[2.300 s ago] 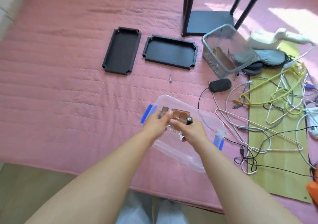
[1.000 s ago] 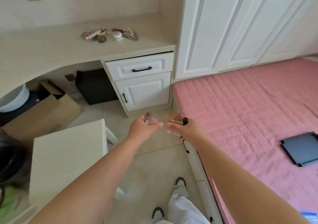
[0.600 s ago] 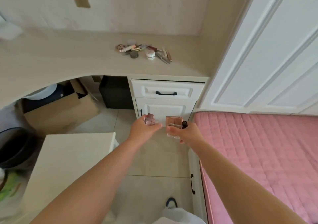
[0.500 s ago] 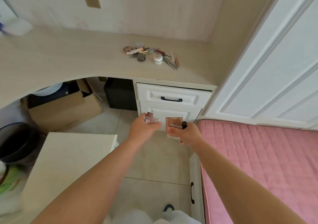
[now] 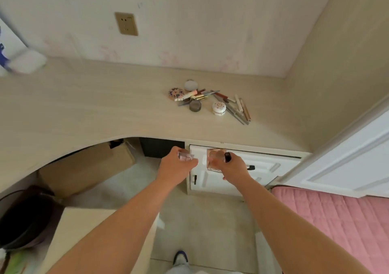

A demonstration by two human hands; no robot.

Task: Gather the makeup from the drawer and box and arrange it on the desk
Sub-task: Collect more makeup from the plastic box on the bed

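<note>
Below the desk [image 5: 105, 109] edge, left hand [image 5: 175, 166] grips a small pink bottle [image 5: 185, 157], right hand [image 5: 230, 169] a square bottle [image 5: 215, 159].

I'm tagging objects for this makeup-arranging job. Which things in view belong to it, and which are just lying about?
Belongs:
- small pink glass bottle in left hand
- square pink bottle with black cap in right hand
- makeup pile on pale wooden desk

Lying about:
- brown cardboard box
- dark bin
- pink quilted mattress

White obj [image 5: 26, 62] far left blurred, cut by edge; bin [image 5: 23, 219] partly cut off.
</note>
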